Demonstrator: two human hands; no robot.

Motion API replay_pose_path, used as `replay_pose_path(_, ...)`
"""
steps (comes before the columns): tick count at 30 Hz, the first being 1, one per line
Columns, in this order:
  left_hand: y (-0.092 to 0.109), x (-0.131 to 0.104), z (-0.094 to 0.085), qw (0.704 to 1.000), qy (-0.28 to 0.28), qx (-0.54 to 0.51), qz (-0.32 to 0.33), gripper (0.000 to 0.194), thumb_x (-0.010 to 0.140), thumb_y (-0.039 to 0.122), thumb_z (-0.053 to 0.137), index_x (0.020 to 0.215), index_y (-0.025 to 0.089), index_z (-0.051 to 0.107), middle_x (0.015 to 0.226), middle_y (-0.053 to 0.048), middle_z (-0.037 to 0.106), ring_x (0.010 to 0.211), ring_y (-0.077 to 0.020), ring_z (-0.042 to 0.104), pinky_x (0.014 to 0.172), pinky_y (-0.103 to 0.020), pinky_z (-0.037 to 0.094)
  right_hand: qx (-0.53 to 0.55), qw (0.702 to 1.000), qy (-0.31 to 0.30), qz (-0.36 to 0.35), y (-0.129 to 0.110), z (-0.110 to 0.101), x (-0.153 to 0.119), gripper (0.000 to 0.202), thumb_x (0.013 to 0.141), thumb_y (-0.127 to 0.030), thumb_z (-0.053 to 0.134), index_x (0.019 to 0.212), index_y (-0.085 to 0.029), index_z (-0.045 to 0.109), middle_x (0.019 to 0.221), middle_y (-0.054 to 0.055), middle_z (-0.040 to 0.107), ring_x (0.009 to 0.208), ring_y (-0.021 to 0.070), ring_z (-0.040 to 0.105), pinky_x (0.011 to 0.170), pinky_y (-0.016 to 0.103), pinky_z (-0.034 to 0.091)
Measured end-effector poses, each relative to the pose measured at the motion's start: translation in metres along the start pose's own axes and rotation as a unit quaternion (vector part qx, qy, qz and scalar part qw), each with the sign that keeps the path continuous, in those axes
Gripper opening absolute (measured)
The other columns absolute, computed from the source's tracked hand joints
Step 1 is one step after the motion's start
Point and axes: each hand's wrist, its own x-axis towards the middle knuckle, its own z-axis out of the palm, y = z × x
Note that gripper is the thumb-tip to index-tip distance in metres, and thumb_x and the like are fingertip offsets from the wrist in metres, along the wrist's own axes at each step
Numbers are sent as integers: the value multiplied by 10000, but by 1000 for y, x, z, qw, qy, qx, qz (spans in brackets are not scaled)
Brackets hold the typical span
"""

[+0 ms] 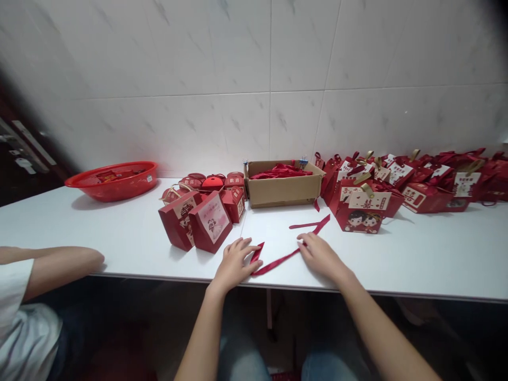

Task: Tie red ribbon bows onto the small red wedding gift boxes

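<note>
A dark red ribbon (278,262) runs slantwise across the white table near its front edge. My left hand (234,264) has thumb and fingers closed on its left part, where the ribbon folds back and a pointed end sticks up. Farther right, the fingers of my right hand (319,256) grip the same ribbon, and its other end extends past them toward the back right. Just behind that hand lies a short ribbon piece (304,226). Two red gift boxes stand to the left of my left hand, the nearer bearing a pink picture (214,219).
Against the wall stands a cardboard box (283,191) of red ribbons. Many red gift boxes (359,214) crowd the right side. A red plastic basket (115,185) holds small packets at the far left. Another person's forearm (65,267) rests on the table's left front edge.
</note>
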Motion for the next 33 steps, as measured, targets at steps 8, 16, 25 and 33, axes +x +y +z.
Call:
replay_pose_path(8, 1, -1, 0, 1000, 1, -5, 0, 370, 836, 481, 544, 1162, 320, 607, 1393, -52, 485, 1334, -322, 343, 1052, -541, 278, -35, 998, 22, 50, 102, -15, 86, 217, 759, -82, 499, 901, -114, 659, 947, 165, 612, 914, 265, 596, 815, 361, 445)
replay_pose_path(16, 7, 0, -5, 990, 90, -109, -9, 319, 847, 391, 552, 1128, 241, 564, 1240, -90, 582, 1215, -249, 501, 1024, -442, 386, 10, 985, 170, -3, 119, 9, 94, 557, 727, -76, 468, 1274, -169, 502, 1408, 141, 324, 1316, 325, 283, 1024, 482, 371)
replay_pose_path(25, 19, 78, -30, 963, 256, -58, -59, 486, 827, 235, 538, 1283, 137, 402, 1267, -176, 495, 1217, -289, 490, 1000, -428, 426, 77, 972, 223, 18, 121, 11, 96, 585, 676, -19, 416, 1245, -104, 520, 1283, 187, 393, 1167, 280, 479, 962, 421, 463)
replay_pose_path(33, 2, 136, -39, 926, 328, -19, -186, 659, 782, 185, 546, 1360, -3, 292, 1239, -318, 429, 1064, -415, 574, 864, -538, 456, 112, 970, 213, 35, 131, 5, 93, 488, 661, -54, 439, 1110, -141, 609, 1134, 134, 525, 1081, 252, 560, 1000, 379, 439)
